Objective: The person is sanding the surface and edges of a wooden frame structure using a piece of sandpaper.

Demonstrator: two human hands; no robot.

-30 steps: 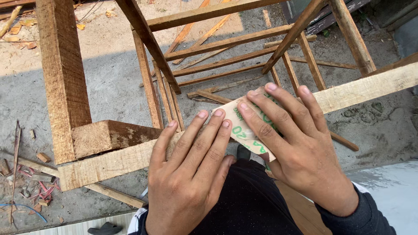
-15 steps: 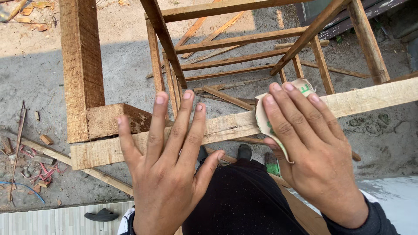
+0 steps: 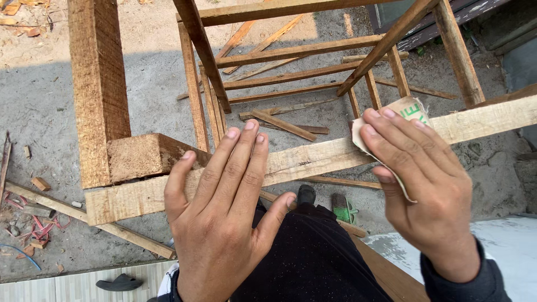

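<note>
A pale wooden rail (image 3: 313,157) runs across the view from lower left to upper right. My left hand (image 3: 224,212) lies flat on it with fingers spread, pressing it down. My right hand (image 3: 419,184) presses a folded sheet of sandpaper (image 3: 411,109) against the rail further to the right; the paper's tan back and green-printed edge stick out past my fingertips. The rail's left end rests against a thick wooden block (image 3: 148,155) joined to an upright post (image 3: 98,84).
Behind the rail stands a frame of thin wooden slats (image 3: 291,53) and a slanted brace (image 3: 201,50). Offcuts and scrap sticks (image 3: 282,124) lie on the concrete ground. A green sandal (image 3: 344,208) and a dark slipper (image 3: 117,283) lie below, near my black-clad leg (image 3: 307,263).
My right hand has slid the sandpaper along the rail to the right, away from my left hand. The left hand has stayed flat on the rail, and the gap between the hands has widened.
</note>
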